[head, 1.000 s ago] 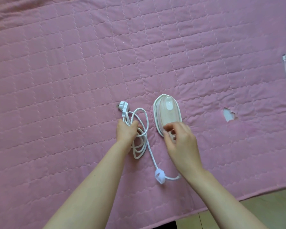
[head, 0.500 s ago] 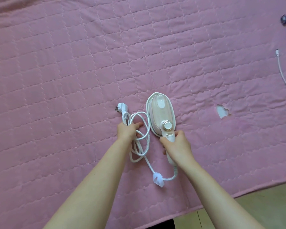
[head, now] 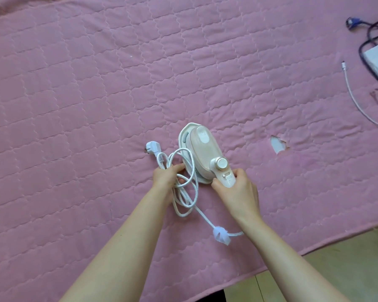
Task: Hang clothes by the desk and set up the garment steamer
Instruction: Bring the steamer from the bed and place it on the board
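Both hands are engaging: right hand (head: 238,190) now clenching pale-pink handheld garment steamer (head: 203,153) handle, tilting it off pink quilted bed (head: 74,94); left hand (head: 165,177), at 9 o'clock, gripping coiled white braided cord (head: 184,184). Pickup likely starting.

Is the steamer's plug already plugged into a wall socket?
No, the plug lies loose on the pink quilt, beside the coiled cord held in the left hand.
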